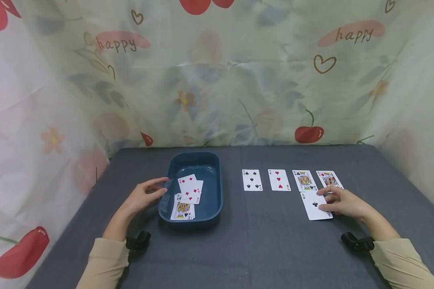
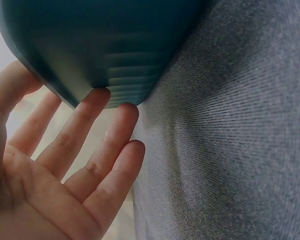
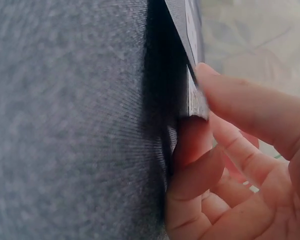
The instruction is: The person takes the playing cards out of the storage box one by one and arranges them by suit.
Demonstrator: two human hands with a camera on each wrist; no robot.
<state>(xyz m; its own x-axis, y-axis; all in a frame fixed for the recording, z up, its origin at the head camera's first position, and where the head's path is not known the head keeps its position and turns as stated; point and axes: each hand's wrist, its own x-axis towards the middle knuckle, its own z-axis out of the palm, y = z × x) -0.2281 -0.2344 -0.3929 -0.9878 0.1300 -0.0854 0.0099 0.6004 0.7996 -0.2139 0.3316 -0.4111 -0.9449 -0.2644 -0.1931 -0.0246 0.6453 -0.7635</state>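
My right hand (image 1: 341, 202) pinches an ace of clubs (image 1: 312, 210) between thumb and fingers, in front of the row of cards. In the right wrist view, the card (image 3: 182, 37) is seen nearly edge-on, tilted over the cloth, with the thumb (image 3: 250, 102) against it. At the left end of a dark blue tray (image 1: 220, 192), my left hand (image 1: 141, 196) rests its fingertips near the rim. The left wrist view shows these fingers (image 2: 72, 132) loosely extended along the tray's ribbed outer wall. Inside the tray lie diamond cards (image 1: 193, 188) and a king (image 1: 182, 212).
Face up in a row right of the tray lie a spade card (image 1: 252, 180), a heart card (image 1: 279, 180), a club face card (image 1: 304, 180) and a diamond face card (image 1: 327, 178), partly behind the right hand. Grey cloth (image 1: 260, 253) covers the table; a patterned curtain (image 1: 217, 92) surrounds it.
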